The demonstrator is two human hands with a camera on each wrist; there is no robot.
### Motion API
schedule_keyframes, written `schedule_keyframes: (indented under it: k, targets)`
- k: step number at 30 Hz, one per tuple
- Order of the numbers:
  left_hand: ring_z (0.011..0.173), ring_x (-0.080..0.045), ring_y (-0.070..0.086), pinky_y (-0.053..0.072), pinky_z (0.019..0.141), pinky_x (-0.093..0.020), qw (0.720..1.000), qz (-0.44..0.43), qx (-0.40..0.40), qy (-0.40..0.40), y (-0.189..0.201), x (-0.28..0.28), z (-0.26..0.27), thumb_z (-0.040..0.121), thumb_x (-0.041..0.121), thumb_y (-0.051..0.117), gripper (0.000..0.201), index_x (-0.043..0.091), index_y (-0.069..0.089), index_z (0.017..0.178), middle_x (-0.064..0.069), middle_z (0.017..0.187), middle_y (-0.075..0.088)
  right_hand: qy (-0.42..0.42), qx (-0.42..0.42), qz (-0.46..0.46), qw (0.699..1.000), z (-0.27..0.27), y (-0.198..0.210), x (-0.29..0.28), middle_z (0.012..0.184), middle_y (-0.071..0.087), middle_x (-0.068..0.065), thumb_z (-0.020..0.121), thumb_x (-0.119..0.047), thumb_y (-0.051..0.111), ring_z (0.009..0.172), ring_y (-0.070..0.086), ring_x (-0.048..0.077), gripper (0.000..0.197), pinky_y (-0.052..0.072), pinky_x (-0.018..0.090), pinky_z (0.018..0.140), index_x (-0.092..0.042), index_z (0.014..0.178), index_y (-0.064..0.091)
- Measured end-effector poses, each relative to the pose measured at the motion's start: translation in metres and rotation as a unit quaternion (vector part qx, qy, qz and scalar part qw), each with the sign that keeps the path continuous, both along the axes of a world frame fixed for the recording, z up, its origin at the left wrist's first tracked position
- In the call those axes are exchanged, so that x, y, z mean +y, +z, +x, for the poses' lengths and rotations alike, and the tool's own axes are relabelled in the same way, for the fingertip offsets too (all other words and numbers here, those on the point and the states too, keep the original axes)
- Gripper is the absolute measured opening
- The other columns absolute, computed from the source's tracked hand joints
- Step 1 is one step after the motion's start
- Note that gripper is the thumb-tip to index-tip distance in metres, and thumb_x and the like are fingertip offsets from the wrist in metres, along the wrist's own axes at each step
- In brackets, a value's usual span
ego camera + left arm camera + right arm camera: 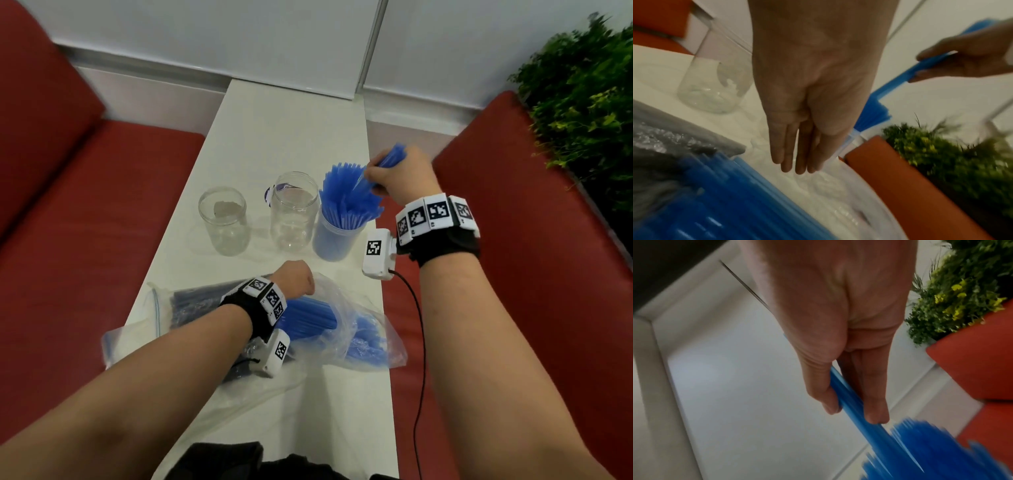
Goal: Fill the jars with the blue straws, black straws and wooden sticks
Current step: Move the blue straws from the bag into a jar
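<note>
Nearest, the left hand [295, 278] hangs with straight fingers [791, 154] over a clear bag [342, 329] of blue straws [308, 317] lying flat on the desk [284, 137]. The right hand [399, 178] pinches a small blue bundle [849, 395], tilted, lower end among the straws [346, 195] fanned upright in the right jar [334, 240]. Two jars [224, 222] [294, 212] stand empty; only the left wrist view shows the left grip spread.
</note>
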State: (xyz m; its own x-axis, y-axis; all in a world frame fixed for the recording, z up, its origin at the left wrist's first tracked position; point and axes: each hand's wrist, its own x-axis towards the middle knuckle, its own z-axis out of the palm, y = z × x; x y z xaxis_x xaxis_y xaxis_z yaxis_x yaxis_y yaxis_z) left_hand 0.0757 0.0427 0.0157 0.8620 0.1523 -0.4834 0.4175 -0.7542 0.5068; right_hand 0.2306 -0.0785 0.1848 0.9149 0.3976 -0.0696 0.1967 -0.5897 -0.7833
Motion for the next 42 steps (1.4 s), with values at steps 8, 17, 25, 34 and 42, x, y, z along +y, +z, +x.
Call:
schedule_keyframes:
  k: [8, 17, 25, 34, 42]
  targets:
    - [0.107, -0.029, 0.054, 0.046, 0.082, -0.042, 0.946, 0.197, -0.019, -0.256, -0.049, -0.013, -0.012, 0.079, 0.056, 0.068, 0.069, 0.013, 0.048, 0.129, -0.006, 0.125, 0.05, 0.004, -0.004, -0.108, 0.994, 0.013, -0.063, 0.022, 0.089, 0.065, 0.002, 0.084, -0.019, 0.076, 0.073, 0.058, 0.012, 0.012, 0.042, 0.01, 0.051, -0.013, 0.089, 0.066]
    - [0.106, -0.03, 0.056, 0.045, 0.083, -0.042, 0.92, 0.252, -0.015, -0.3, -0.06, -0.012, -0.019, 0.089, 0.042, 0.063, 0.057, 0.012, 0.041, 0.132, -0.009, 0.126, 0.049, 0.041, -0.255, -0.09, 0.962, 0.005, -0.078, 0.04, 0.152, 0.047, 0.003, 0.103, -0.036, 0.048, 0.145, 0.035, 0.024, 0.044, 0.023, 0.048, 0.121, -0.021, 0.144, 0.05]
    - [0.101, -0.031, 0.061, 0.048, 0.085, -0.042, 0.904, 0.292, 0.022, -0.313, -0.055, -0.002, -0.029, 0.101, 0.01, 0.039, 0.03, 0.011, 0.04, 0.131, -0.011, 0.112, 0.062, 0.094, -0.187, -0.24, 0.948, 0.003, -0.116, 0.04, 0.17, 0.005, 0.005, 0.105, -0.057, 0.024, 0.156, -0.008, 0.03, 0.071, -0.009, 0.054, 0.124, -0.016, 0.162, 0.011]
    - [0.112, -0.03, 0.061, 0.05, 0.095, -0.044, 0.907, 0.315, 0.063, -0.273, -0.028, 0.008, -0.036, 0.1, 0.006, 0.042, 0.026, 0.009, 0.056, 0.122, -0.011, 0.122, 0.062, 0.018, -0.21, -0.026, 0.977, -0.017, -0.098, 0.025, 0.165, 0.025, 0.01, 0.107, -0.037, 0.039, 0.156, 0.006, 0.027, 0.06, -0.001, 0.042, 0.126, -0.011, 0.159, 0.024]
    - [0.112, -0.029, 0.062, 0.051, 0.09, -0.041, 0.911, 0.334, 0.098, -0.222, 0.004, 0.008, -0.047, 0.1, 0.006, 0.042, 0.03, 0.008, 0.064, 0.119, -0.008, 0.123, 0.064, 0.097, -0.135, 0.109, 0.98, -0.091, -0.101, 0.015, 0.158, 0.041, 0.004, 0.107, -0.022, 0.046, 0.152, 0.025, 0.015, 0.048, 0.022, 0.03, 0.123, -0.012, 0.153, 0.039]
